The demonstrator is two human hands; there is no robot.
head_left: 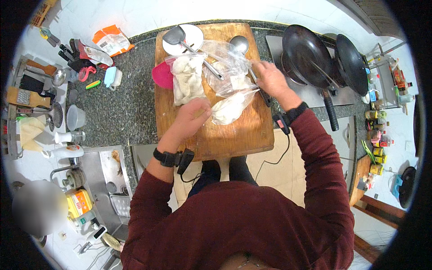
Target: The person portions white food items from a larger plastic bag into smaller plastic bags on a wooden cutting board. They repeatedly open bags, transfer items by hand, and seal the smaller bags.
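My left hand (193, 115) is at the left edge of a small clear plastic bag (231, 108) of white contents, its fingers curled against the plastic. Beyond it lies a clear bag (187, 78) packed with pale, lumpy pieces. My right hand (271, 81) rests palm down with fingers stretched over the handle of a metal ladle (240, 43), close to the small bag's tapered corner; its thumb is hidden. Crumpled clear plastic bags (229, 63) lie between the hands. A spatula (174, 36) crosses them from a white plate (193, 33). Everything sits on a wooden board (234, 139).
Right of the board, a black wok (308, 54) and another dark pan (351, 65) stand on the stove. A pink bowl-like piece (162, 75) is at the board's left. A lidded container (113, 78) and orange-white packet (112, 40) lie on the counter. The sink (101, 166) is lower left.
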